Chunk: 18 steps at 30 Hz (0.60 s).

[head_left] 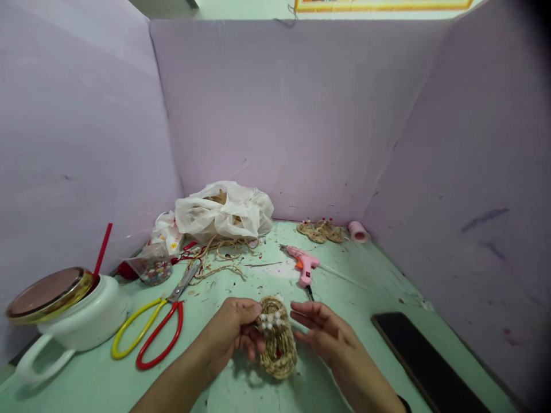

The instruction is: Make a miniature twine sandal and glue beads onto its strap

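My left hand (239, 327) grips the left edge of a small slipper of coiled twine (279, 350) between thumb and fingers, low over the table. White beads (271, 320) form a cluster across its upper part, and a small red spot shows lower on the sole. To the right, my right hand (322, 332) has its fingers apart, close to the slipper's edge, with nothing visible in them. Beyond the hands lies a pink glue gun (306, 265), its nozzle toward the left.
Yellow-and-red-handled scissors (160, 327) and a white mug (94, 315) with a lid lie left. Behind are a bead bag (155, 267), loose twine (219, 269) and a white plastic bag (224, 212). Finished-looking slippers (321, 230), a pink roll (359, 232) and a phone (424, 361) sit right.
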Motion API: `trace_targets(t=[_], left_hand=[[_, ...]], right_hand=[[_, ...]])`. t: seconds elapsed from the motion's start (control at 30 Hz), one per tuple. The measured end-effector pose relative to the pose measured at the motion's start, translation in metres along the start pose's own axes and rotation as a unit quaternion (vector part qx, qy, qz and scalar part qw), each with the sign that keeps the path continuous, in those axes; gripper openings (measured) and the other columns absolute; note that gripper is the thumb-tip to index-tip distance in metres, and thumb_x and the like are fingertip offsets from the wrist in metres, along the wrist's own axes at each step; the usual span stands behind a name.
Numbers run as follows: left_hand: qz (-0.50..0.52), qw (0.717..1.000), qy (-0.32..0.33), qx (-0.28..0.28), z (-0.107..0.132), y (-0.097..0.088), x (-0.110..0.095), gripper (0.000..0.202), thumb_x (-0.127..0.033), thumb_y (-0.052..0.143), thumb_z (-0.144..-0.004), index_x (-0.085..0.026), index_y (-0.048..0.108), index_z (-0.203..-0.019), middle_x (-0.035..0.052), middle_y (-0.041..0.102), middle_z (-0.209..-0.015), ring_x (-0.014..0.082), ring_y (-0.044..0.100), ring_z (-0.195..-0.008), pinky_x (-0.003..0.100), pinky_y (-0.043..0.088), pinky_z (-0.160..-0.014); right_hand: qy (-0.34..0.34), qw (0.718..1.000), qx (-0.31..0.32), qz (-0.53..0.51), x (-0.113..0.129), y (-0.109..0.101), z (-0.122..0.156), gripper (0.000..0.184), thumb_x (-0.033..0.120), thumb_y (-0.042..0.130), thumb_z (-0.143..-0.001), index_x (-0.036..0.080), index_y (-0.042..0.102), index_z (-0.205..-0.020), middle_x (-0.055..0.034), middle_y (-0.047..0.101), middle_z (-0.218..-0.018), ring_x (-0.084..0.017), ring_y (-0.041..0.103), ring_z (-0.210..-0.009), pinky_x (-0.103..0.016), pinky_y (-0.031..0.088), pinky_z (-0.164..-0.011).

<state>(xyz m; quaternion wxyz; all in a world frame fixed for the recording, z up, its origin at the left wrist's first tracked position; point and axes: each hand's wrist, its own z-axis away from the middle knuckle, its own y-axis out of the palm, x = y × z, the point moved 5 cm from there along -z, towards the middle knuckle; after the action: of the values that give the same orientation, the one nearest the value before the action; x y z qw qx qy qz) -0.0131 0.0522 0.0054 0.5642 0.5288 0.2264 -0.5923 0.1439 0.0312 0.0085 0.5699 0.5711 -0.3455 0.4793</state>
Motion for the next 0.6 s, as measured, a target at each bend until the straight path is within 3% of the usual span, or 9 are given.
trace_targets(t=[0.1, 0.23, 0.6], left_hand=[[-0.017, 1.0, -0.009, 0.021, 0.003, 0.013, 0.007, 0.033, -0.04, 0.063, -0.064, -0.008, 0.058, -0.06, 0.0051, 0.059, -0.053, 0.0083, 0.053, -0.037, 0.013, 0.038, -0.03], [-0.024, 0.999, -0.017, 0.016, 0.005, 0.023, 0.015, 0.037, -0.043, 0.062, -0.065, -0.006, 0.06, -0.062, 0.0077, 0.061, -0.054, 0.0086, 0.052, -0.038, 0.016, 0.041, -0.034], [-0.043, 0.999, -0.021, 0.005, 0.005, 0.022, 0.016, 0.037, -0.041, 0.067, -0.06, -0.004, 0.062, -0.063, 0.0073, 0.06, -0.052, 0.0091, 0.052, -0.04, 0.018, 0.042, -0.037]], right_hand=[[0.056, 0.996, -0.016, -0.068, -0.003, 0.003, 0.001, 0.032, 0.041, 0.067, -0.068, 0.016, 0.066, -0.088, -0.0079, 0.065, -0.088, -0.021, 0.059, -0.086, -0.032, 0.045, -0.075], [0.081, 0.995, -0.007, -0.052, -0.013, 0.012, 0.002, 0.034, 0.039, 0.072, -0.064, 0.012, 0.069, -0.085, -0.0062, 0.067, -0.068, -0.015, 0.059, -0.063, -0.027, 0.044, -0.062], [0.06, 0.998, -0.021, -0.027, -0.019, 0.007, 0.0, 0.034, 0.036, 0.076, -0.059, 0.014, 0.071, -0.083, -0.0066, 0.069, -0.07, -0.016, 0.06, -0.065, -0.029, 0.045, -0.064]])
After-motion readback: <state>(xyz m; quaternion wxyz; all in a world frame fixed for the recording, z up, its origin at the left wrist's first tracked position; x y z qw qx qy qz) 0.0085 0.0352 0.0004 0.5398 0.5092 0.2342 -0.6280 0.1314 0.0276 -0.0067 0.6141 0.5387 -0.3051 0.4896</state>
